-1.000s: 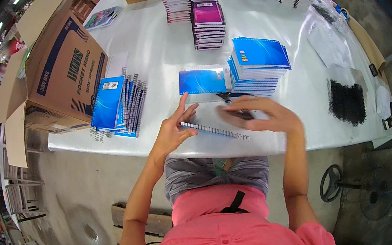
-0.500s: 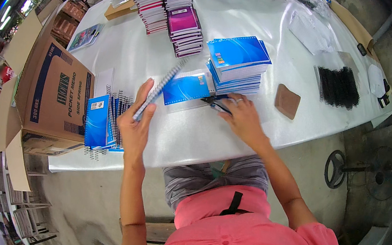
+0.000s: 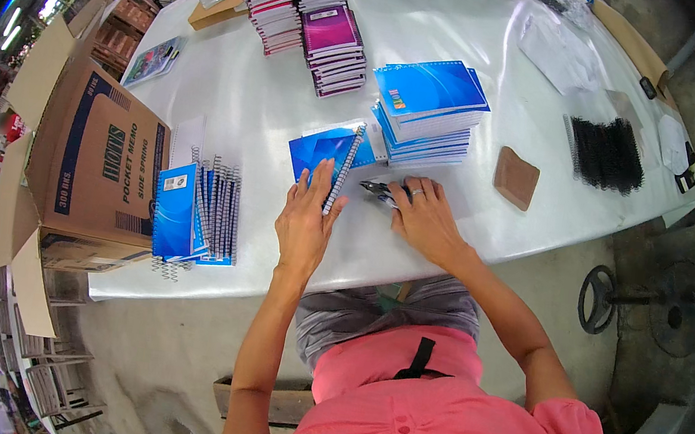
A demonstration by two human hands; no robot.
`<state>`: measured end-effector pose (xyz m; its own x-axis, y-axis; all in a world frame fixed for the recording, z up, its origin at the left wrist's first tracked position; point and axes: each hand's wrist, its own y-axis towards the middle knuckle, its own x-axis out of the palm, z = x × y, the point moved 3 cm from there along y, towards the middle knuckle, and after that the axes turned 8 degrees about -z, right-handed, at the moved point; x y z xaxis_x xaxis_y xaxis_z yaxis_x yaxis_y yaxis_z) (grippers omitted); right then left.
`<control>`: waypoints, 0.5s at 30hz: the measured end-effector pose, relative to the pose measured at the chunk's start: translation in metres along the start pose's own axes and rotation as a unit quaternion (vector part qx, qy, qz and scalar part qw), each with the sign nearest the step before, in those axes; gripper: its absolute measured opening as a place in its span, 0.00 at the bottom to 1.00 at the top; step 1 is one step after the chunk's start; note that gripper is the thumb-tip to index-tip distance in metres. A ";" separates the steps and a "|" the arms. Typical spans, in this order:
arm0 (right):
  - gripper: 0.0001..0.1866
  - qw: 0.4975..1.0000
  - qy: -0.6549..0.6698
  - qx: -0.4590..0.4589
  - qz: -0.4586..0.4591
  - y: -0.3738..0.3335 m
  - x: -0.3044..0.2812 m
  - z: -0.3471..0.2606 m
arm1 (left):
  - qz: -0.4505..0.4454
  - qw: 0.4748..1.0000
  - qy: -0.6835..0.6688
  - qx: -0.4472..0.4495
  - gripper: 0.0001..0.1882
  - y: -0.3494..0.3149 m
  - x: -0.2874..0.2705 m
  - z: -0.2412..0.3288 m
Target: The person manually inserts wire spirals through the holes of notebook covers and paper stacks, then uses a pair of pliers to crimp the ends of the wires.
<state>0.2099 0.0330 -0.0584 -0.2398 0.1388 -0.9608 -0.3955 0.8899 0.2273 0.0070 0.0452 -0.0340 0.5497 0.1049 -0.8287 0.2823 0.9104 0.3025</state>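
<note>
My left hand (image 3: 303, 227) rests with stretched fingers on a blue spiral notebook (image 3: 327, 150). A metal coil runs along this notebook's right edge, beside my fingers. Beneath it lies another blue notebook (image 3: 367, 150), mostly covered. My right hand (image 3: 430, 220) is closed around dark-handled pliers (image 3: 377, 189), whose jaws point left toward the coil. Just beyond the right hand stands a stack of blue notebooks (image 3: 432, 93). To the left, several coil-bound blue notebooks (image 3: 177, 212) are grouped against a cardboard box.
The open cardboard box (image 3: 103, 157) stands at the left. Purple notebooks (image 3: 332, 35) and red-edged notebooks (image 3: 271, 8) are stacked farther back. On the right lie a brown block (image 3: 516, 179), a pile of black coils (image 3: 605, 153) and clear plastic bags (image 3: 558, 54). A pedestal fan (image 3: 675, 318) is beyond the table.
My left hand has moved right and lowered the tilted notebook flat onto the table, its fingers now stretched over it. My right hand has shifted slightly, still holding the pliers.
</note>
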 end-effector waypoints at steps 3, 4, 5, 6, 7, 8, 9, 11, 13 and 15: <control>0.24 0.972 0.214 0.064 -0.069 -0.006 -0.035 -0.026 | 0.009 1.000 0.013 0.005 0.31 -0.003 0.000 -0.003; 0.24 0.972 0.216 0.066 -0.070 -0.007 -0.041 -0.031 | 0.016 1.000 0.013 0.011 0.32 -0.002 0.000 -0.001; 0.22 0.984 0.177 0.002 -0.013 -0.007 -0.049 -0.039 | 0.024 0.999 0.016 0.019 0.32 -0.001 -0.001 -0.001; 0.21 0.988 0.137 -0.061 0.044 -0.007 -0.054 -0.046 | 0.021 0.999 0.018 0.020 0.32 -0.002 -0.002 0.000; 0.21 0.987 0.139 -0.059 0.045 -0.006 -0.052 -0.048 | 0.018 0.999 0.027 0.016 0.33 -0.004 -0.003 0.000; 0.22 0.989 0.116 -0.066 0.058 -0.004 -0.054 -0.048 | 0.018 0.999 0.035 0.012 0.35 -0.003 -0.003 0.001; 0.23 0.991 0.093 -0.073 0.070 -0.003 -0.055 -0.048 | 0.019 0.999 0.035 0.013 0.35 -0.002 -0.005 0.003; 0.22 0.991 0.081 -0.080 0.070 -0.001 -0.057 -0.048 | 0.016 0.999 0.041 0.001 0.37 -0.001 -0.008 0.007; 0.22 0.991 0.071 -0.089 0.067 -0.001 -0.057 -0.048 | 0.022 0.999 0.042 -0.007 0.36 0.001 -0.008 0.010; 0.18 0.977 0.208 -0.046 -0.028 0.001 -0.054 -0.046 | 0.026 0.999 0.043 -0.015 0.36 0.001 -0.009 0.011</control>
<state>0.1819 0.0063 0.0006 -0.5480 -0.1148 -0.8286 -0.4920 0.8453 0.2083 0.0109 0.0410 -0.0215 0.4931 0.1847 -0.8501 0.2305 0.9145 0.3324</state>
